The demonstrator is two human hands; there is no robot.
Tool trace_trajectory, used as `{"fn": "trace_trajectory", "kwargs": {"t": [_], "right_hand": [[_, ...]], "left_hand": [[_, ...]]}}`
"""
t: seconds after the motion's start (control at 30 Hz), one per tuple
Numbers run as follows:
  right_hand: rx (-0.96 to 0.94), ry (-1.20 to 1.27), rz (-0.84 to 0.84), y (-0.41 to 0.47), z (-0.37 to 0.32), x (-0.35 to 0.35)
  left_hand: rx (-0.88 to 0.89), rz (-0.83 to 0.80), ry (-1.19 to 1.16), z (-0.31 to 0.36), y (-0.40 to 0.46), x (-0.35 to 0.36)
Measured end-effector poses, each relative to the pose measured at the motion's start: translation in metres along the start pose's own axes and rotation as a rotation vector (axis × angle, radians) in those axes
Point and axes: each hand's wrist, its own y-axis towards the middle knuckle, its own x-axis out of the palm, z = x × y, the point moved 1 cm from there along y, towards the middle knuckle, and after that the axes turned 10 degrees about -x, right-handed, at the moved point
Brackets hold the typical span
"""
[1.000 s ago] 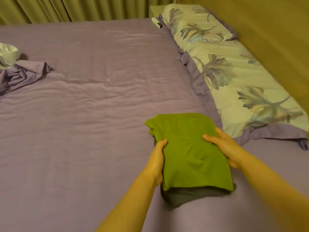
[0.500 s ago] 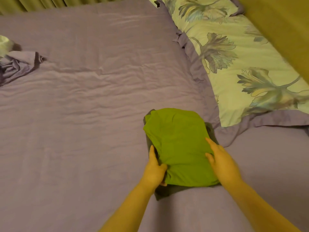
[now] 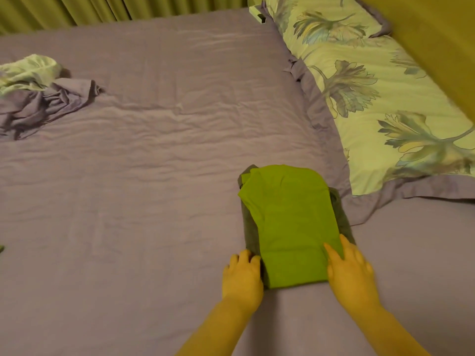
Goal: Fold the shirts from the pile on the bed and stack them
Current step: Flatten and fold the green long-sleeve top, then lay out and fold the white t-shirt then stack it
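- A bed (image 3: 154, 176) under a wrinkled purple sheet fills the view; green curtains (image 3: 64, 9) hang at 11 o'clock; a flowered pillow (image 3: 372, 98) lies at 2 o'clock
- A loose pile (image 3: 38, 98) of purple and pale cloth sits at 9 o'clock
- The folded green shirt (image 3: 290, 222) lies on a grey shirt (image 3: 250, 232) at 5 o'clock, beside the pillow's hem
- Left hand (image 3: 243, 277) rests at the stack's near left corner, fingers loosely curled; right hand (image 3: 350, 273) lies flat on the green shirt's near right corner
- Since half a second ago, both hands have slid toward the near edge; the left thumb has come off the green shirt
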Motion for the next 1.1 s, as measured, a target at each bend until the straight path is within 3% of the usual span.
{"fn": "trace_trajectory", "kwargs": {"t": [0.1, 0.23, 0.43, 0.7, 1.1], "right_hand": [[0.06, 0.004, -0.021, -0.005, -0.019, -0.009], [-0.078, -0.041, -0.162, -0.012, -0.067, -0.024], [-0.222, 0.015, -0.257, -0.043, -0.155, -0.045], [-0.392, 0.042, -0.381, -0.103, -0.293, -0.068], [-0.634, 0.019, -0.339, -0.226, -0.562, -0.085]], "left_hand": [[0.008, -0.054, 0.057, -0.012, -0.013, -0.005], [-0.041, -0.176, 0.072, -0.038, -0.036, -0.024], [-0.159, -0.191, -0.089, -0.105, -0.088, -0.069], [-0.307, -0.208, -0.247, -0.248, -0.19, -0.098], [-0.474, -0.02, -0.409, -0.498, -0.37, -0.1]]}}
